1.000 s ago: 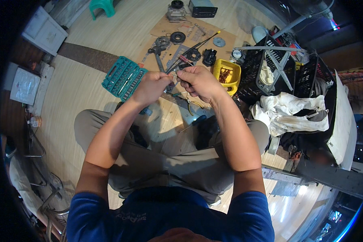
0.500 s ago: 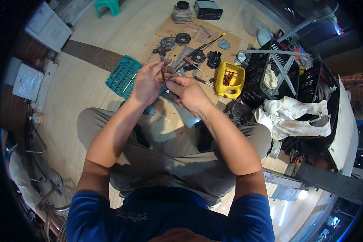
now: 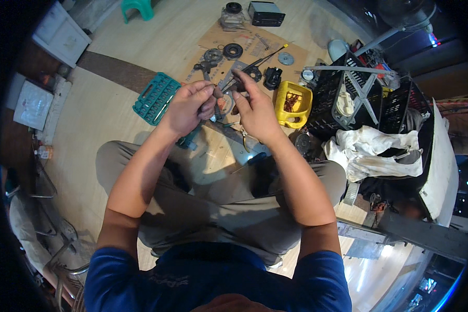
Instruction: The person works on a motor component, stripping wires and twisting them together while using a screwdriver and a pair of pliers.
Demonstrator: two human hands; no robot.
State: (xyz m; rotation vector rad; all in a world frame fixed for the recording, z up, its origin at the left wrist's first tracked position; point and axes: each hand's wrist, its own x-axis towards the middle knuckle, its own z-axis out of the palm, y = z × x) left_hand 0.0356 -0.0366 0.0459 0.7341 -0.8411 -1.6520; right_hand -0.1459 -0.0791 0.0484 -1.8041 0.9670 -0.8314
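Note:
Both hands are raised over the floor in front of my crossed legs. My left hand is closed, thumb and forefinger pinched together; what small thing they hold is too small to make out. Close to its right, my right hand has its thumb and fingers apart, with nothing visible in them. Below the hands lie pliers and a screwdriver with a dark blue handle. A cut-open yellow jug with reddish-brown, copper-like scraps stands right of my right hand.
An open teal socket case lies left. Ahead, a cardboard sheet bears dark round parts, including a black ring. A car-radio-like box stands beyond. Right are black crates and a white cloth.
My hands have moved apart from touching around a thin reddish-brown piece. The right hand's fingers have spread and turned away; the left hand remains pinched. The pliers have come into view.

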